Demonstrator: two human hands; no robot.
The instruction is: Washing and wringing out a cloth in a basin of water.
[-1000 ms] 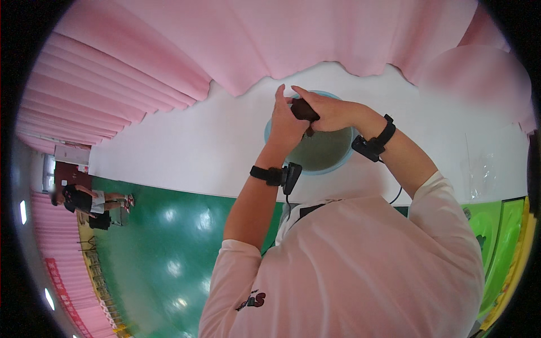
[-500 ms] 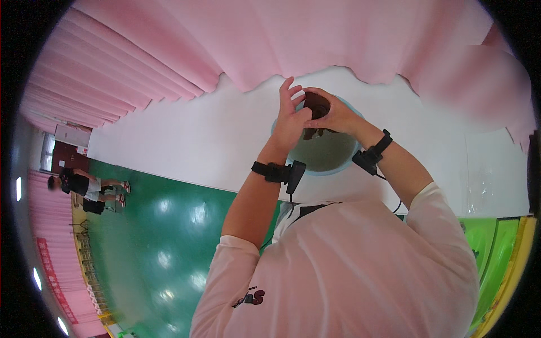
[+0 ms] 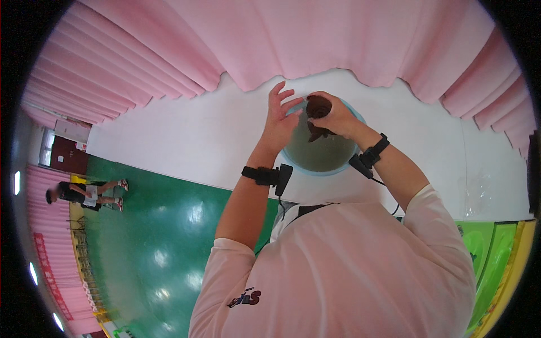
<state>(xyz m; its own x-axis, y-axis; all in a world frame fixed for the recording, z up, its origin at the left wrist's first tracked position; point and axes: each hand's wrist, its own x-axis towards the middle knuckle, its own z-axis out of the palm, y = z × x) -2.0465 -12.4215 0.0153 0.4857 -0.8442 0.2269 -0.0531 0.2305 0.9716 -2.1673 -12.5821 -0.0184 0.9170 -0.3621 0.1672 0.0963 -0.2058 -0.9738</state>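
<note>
My right hand [image 3: 338,117] grips a dark brown, round, cup-like vessel [image 3: 319,107] from its right side. Its round face shows rings and is turned up toward me. Below it hangs a jagged dark brown shape [image 3: 316,133], and I cannot tell whether it is part of the vessel. Both are over a light blue round basin [image 3: 293,164] with murky grey-green water [image 3: 329,155] in it. To the left of the vessel, my left hand [image 3: 280,117] is open, fingers spread and holding nothing, near the basin's left rim.
The basin stands on a long white table [image 3: 197,135]. Pink curtains [image 3: 253,39] hang along its far side. Black straps with small devices [image 3: 267,176] sit on both wrists, with cables trailing. Far left, a person [image 3: 84,193] is on the green floor [image 3: 152,225].
My left hand has come off the brown vessel and shifted left, its fingers spreading. The right hand still holds the vessel, now turned slightly. The distant person has changed pose.
</note>
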